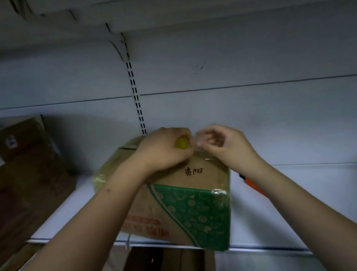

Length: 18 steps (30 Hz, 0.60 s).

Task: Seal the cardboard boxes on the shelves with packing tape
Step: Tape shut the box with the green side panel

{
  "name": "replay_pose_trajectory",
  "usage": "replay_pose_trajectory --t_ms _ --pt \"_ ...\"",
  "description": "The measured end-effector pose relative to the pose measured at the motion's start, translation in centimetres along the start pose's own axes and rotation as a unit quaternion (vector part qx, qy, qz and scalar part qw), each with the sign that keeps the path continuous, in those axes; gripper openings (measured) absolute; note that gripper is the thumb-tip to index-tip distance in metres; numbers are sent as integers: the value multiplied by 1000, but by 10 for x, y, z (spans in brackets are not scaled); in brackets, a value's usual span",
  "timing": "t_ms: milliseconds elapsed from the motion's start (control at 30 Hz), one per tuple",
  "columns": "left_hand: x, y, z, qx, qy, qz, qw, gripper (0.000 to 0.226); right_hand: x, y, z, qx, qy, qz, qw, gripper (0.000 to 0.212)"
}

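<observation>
Brown cardboard box (173, 191) set on the white shelf (306, 200), turned corner-forward and jutting slightly past the front lip. Matte corrugated top with black handwritten characters; green patterned panel down the near right face, blurred red print on the near left face. Glossy clear film wrinkled over the left top edge and at the near right corner.

Left hand (163, 149) on the far part of the top, fingers curled round a small yellow-green object (181, 143), mostly hidden in the fist, kind not tellable. Right hand (221, 142) just beside, fingertips drawn together and pinching a strip of clear packing tape (197, 142), shiny, creased, stretched between the two hands above the far edge of the top. Both forearms crossing the box top and near faces, covering much of the left side.

Just right of the box, on the shelf, an orange item (252, 185), half masked by the right forearm. To the left, darker brown cartons (24, 169), one with a small pale label. Behind, a smooth pale back panel with a slotted metal upright (136, 98) and a bracket under the shelf above. Below the shelf lip, more brown cardboard (168, 264) in shadow.
</observation>
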State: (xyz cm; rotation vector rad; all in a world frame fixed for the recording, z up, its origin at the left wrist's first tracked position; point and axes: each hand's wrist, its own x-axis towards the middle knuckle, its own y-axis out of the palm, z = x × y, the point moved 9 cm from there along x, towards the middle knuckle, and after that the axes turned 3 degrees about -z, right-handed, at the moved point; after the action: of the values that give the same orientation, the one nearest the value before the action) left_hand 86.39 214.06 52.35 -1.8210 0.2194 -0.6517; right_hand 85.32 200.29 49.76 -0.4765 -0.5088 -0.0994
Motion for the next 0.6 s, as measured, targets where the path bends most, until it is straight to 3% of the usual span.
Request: replay_pose_trajectory --t_ms 67,167,233,333,367,433,533,600 --pt "4 1 7 -77 -2 46 996 10 3 -2 -5 27 1 -41 999 1" --pt "9 5 12 -193 -6 143 971 16 10 -6 0 27 14 -64 997 10" --pt "14 0 11 -195 14 179 964 28 18 -9 3 63 52 -66 994 10" --pt "30 -15 24 -105 15 181 978 102 27 -12 -4 142 124 -47 981 11" --pt "38 -24 31 -78 9 162 984 115 27 -10 -9 173 150 -33 973 12" --pt "49 -36 43 -86 8 133 987 115 20 -3 -26 220 207 -16 953 13" --pt "44 -18 47 -126 31 133 983 98 8 4 -55 277 291 -55 914 14" --pt "35 3 50 -186 33 79 979 78 4 8 -63 296 303 -73 903 14"
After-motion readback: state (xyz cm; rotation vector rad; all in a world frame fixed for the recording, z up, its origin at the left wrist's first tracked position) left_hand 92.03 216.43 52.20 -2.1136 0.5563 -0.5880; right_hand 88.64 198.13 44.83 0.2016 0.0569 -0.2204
